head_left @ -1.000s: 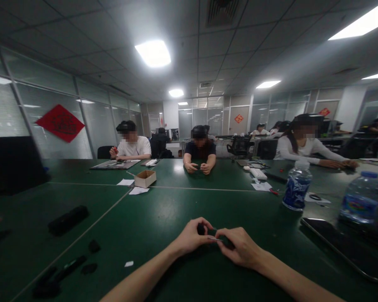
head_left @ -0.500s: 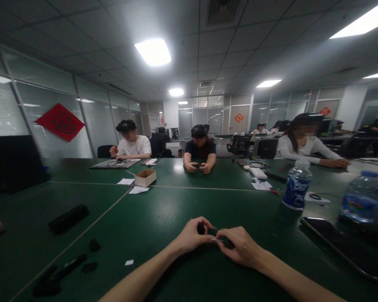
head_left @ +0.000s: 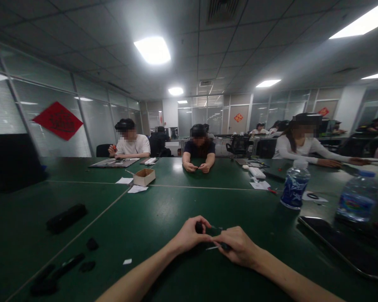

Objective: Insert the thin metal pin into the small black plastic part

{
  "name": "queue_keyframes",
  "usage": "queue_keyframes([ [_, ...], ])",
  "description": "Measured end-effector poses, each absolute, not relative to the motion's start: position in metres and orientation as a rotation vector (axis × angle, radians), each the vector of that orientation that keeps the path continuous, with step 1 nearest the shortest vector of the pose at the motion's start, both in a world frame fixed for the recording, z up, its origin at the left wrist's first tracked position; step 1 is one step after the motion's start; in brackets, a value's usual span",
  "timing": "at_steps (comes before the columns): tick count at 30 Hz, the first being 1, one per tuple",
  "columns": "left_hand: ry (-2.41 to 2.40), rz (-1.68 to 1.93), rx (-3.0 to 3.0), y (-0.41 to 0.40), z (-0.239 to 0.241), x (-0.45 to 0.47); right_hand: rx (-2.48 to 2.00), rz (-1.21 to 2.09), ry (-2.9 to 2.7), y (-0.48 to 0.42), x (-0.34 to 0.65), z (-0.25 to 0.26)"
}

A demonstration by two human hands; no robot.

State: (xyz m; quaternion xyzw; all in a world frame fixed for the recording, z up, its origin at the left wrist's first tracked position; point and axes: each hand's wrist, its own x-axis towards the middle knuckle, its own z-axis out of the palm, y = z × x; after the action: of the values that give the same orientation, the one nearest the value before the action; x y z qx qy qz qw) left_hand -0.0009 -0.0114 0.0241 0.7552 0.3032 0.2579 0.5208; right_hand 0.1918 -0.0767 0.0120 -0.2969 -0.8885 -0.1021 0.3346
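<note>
Just above the green table, my left hand is closed around a small black part; its exact kind is hard to make out. My right hand is closed on a screwdriver with a dark handle and a thin silver shaft that points left, below the left hand's fingertips. The right index finger reaches across to the left thumb and the black part. Fingers cover much of both things.
Black pieces and a black case lie on the left, near a white scrap. A phone, a blue-labelled bottle and another bottle stand right. A small box sits farther back. Several people sit beyond.
The screwdriver's shaft has swung down, away from the left thumb. My right index finger has stretched toward the black part. My left hand has kept its hold.
</note>
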Motion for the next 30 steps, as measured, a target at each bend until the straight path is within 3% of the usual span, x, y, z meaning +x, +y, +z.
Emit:
queue_keyframes([
  [30,0.613,0.635,1.893,-0.0055,0.0168,-0.0008,-0.96,0.146,-2.236,-0.0791,0.1853,0.013],
])
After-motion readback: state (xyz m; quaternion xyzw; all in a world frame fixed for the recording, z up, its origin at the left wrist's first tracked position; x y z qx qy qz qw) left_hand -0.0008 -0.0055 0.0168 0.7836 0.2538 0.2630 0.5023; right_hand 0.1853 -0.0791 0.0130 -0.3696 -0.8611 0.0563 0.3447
